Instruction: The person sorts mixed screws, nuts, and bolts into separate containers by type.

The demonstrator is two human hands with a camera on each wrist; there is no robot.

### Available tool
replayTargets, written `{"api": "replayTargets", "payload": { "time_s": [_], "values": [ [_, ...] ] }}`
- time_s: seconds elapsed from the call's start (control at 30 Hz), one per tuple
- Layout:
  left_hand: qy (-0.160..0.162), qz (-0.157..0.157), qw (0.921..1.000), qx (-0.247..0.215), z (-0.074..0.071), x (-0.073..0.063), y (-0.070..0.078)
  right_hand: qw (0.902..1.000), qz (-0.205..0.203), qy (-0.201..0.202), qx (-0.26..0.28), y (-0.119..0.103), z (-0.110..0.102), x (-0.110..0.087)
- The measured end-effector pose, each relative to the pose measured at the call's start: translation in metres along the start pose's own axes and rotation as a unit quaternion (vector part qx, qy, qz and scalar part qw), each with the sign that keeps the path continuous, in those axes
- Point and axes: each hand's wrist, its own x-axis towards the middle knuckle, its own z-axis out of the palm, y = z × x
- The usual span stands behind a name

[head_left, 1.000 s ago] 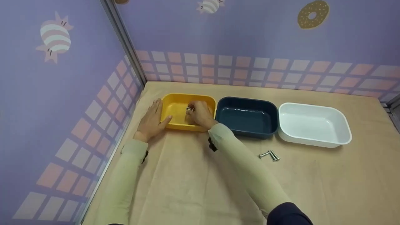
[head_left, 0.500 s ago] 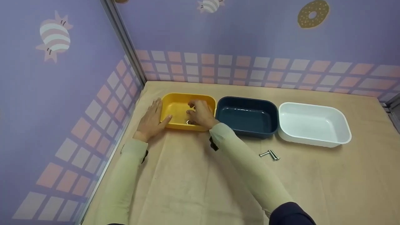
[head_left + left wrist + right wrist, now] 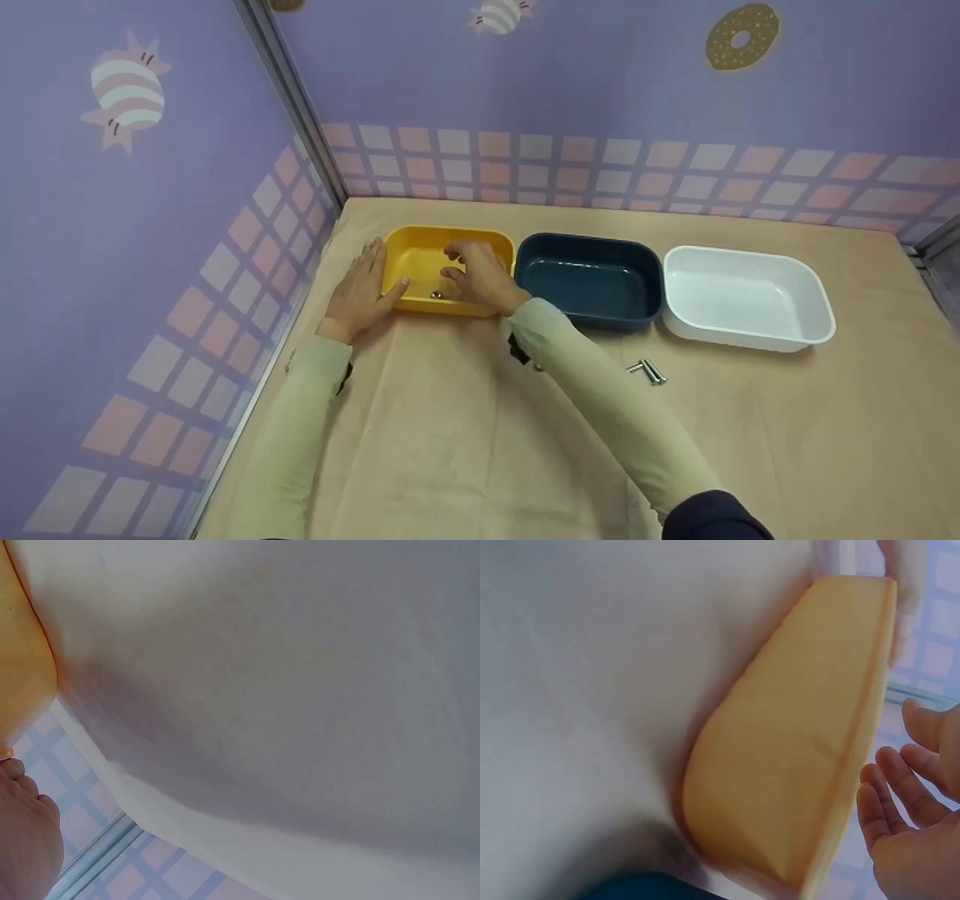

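Note:
My left hand (image 3: 362, 292) lies with straight fingers against the left side of a yellow plastic container (image 3: 420, 306), its thumb over the near rim. My right hand (image 3: 480, 274) is over the same container, thumb and fingers parted with nothing between them. On the container floor near the front wall sits a small shiny metal piece (image 3: 436, 295), like a nut. The right wrist view shows the loosely bent right fingers (image 3: 904, 787) beside the rim; the inside is hidden there. In the left wrist view, part of the left hand (image 3: 28, 836) is at the container's edge.
A dark blue container (image 3: 592, 281) and a white container (image 3: 750, 300) stand in a row to the right. Several silver bolts (image 3: 649, 371) lie in front of them on the beige cloth (image 3: 427, 450). Patterned walls (image 3: 187, 225) border the left and back.
My right fingers have let go of small metal pieces, and one now shows on the yellow container's floor. The right fingers have spread apart. The left hand has stayed in place.

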Motion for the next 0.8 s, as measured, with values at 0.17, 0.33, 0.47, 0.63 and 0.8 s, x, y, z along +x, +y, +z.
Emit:
{"api": "replayTargets", "payload": {
  "time_s": [0.17, 0.33, 0.47, 0.63, 0.8],
  "values": [
    [0.01, 0.001, 0.9999, -0.003, -0.001, -0.002, 0.0, 0.9998, -0.014, -0.01, -0.005, -0.004, -0.008, -0.006],
    [0.005, 0.002, 1.0, -0.007, 0.0, -0.001, 0.001, 0.9993, -0.03, -0.017, -0.014, 0.001, -0.018, -0.017],
    [0.007, 0.009, 0.9999, -0.007, 0.0, 0.001, 0.001, 0.9983, -0.054, -0.003, -0.02, 0.008, -0.025, -0.029],
    [0.005, 0.011, 0.9999, -0.01, 0.0, 0.001, -0.001, 0.9968, -0.075, 0.008, -0.026, 0.013, -0.032, -0.046],
    [0.0, 0.006, 0.9999, -0.012, -0.001, -0.001, 0.0, 0.9941, -0.098, 0.019, -0.041, 0.017, -0.035, -0.064]
  ]
}}
